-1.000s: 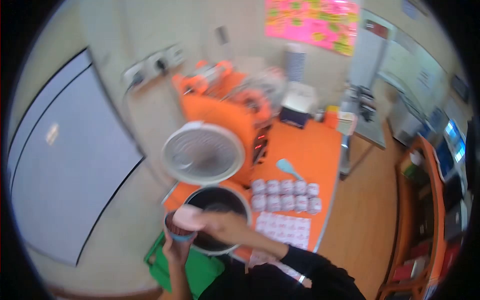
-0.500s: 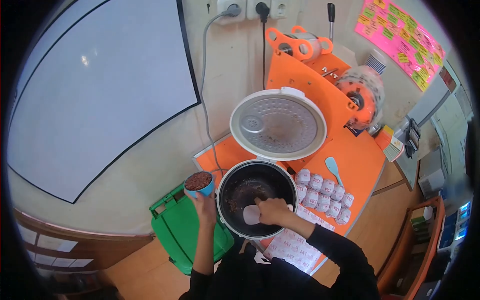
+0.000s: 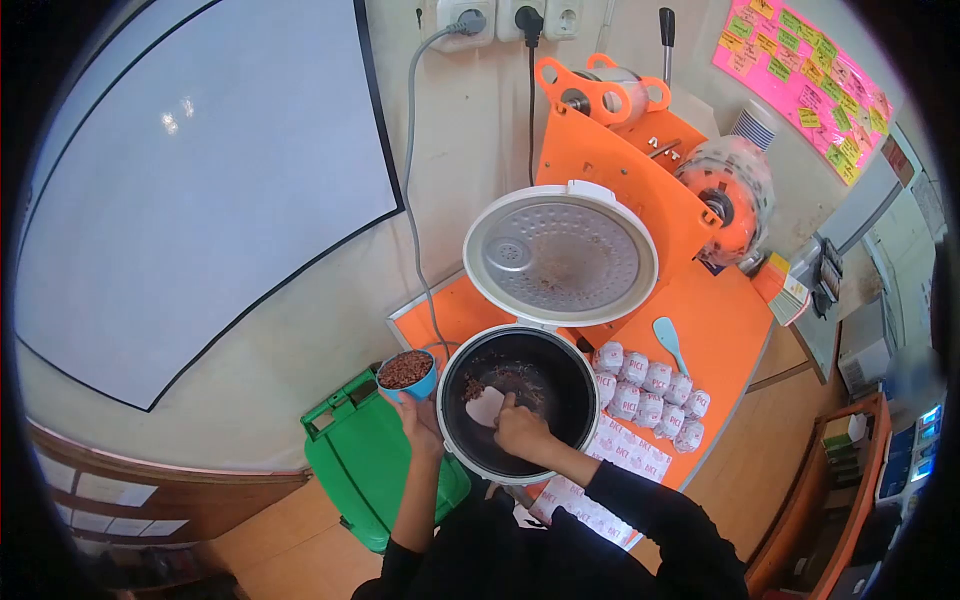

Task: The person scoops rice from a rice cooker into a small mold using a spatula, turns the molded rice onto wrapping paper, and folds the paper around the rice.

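My left hand (image 3: 420, 428) is wrapped round a small blue cup (image 3: 422, 386) heaped with reddish-brown rice (image 3: 404, 369), just left of the cooker rim. Inside the open rice cooker (image 3: 575, 440), my right hand (image 3: 518, 428) grips a pale pink paddle (image 3: 485, 406), its blade against the left part of the dark pot. Some brown grains (image 3: 520, 377) cling to the pot's bottom. The cooker's lid (image 3: 560, 255) stands raised behind. To the right, two rows of wrapped rice balls (image 3: 649, 410) sit above printed wrapping sheets (image 3: 630, 450).
An orange machine (image 3: 610, 190) with a film roll stands behind the lid. A light blue spatula (image 3: 668, 340) lies on the orange table (image 3: 730, 320). Below left of the cooker is a green bin (image 3: 370, 470). Cables (image 3: 411, 190) hang along the wall.
The view has swung and sharpened. My right hand moved the paddle from above the cup down into the pot, then leftward inside it. My left hand still holds the filled cup.
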Action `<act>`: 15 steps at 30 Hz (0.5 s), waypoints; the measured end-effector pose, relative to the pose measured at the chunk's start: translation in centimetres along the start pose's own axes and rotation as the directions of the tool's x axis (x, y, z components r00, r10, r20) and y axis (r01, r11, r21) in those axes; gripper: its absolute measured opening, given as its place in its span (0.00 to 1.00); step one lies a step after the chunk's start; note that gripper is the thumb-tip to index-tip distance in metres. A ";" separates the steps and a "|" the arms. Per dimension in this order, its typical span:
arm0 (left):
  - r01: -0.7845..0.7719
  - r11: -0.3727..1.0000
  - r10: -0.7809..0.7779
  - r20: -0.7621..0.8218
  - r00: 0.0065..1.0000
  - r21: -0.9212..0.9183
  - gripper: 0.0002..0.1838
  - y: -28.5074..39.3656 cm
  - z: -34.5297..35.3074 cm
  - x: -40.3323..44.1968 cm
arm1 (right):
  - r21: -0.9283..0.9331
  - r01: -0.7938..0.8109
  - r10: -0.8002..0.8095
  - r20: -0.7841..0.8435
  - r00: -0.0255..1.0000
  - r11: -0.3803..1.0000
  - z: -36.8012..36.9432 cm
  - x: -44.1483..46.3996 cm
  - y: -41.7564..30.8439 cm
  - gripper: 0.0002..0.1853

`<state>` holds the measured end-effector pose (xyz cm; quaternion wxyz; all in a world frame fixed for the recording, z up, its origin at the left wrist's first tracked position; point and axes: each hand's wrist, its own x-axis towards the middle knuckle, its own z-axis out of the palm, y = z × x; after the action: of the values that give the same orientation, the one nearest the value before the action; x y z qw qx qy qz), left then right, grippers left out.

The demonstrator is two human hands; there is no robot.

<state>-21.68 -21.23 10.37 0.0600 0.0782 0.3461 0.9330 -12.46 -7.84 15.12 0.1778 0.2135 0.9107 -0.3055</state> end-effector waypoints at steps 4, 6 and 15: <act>0.041 0.998 -0.040 0.020 0.999 -0.038 0.38 -0.5 -1.0 0.3 | 0.097 -0.044 0.048 -0.038 0.998 0.994 -0.6 1.3 0.3 0.26; 0.078 0.994 -0.076 0.036 0.996 -0.074 0.38 -0.8 -1.8 0.3 | 0.141 -0.055 0.065 -0.066 0.996 0.988 -0.5 1.9 1.3 0.25; 0.176 0.967 -0.171 0.040 0.984 -0.184 0.36 -1.3 -2.7 0.7 | 0.341 0.233 -0.146 -0.262 0.954 0.911 -1.3 1.7 2.6 0.20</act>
<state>-22.82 -21.85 7.61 0.1527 0.0528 0.2617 0.9515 -12.85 -4.67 14.08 -0.0029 0.1872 0.8680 -0.4599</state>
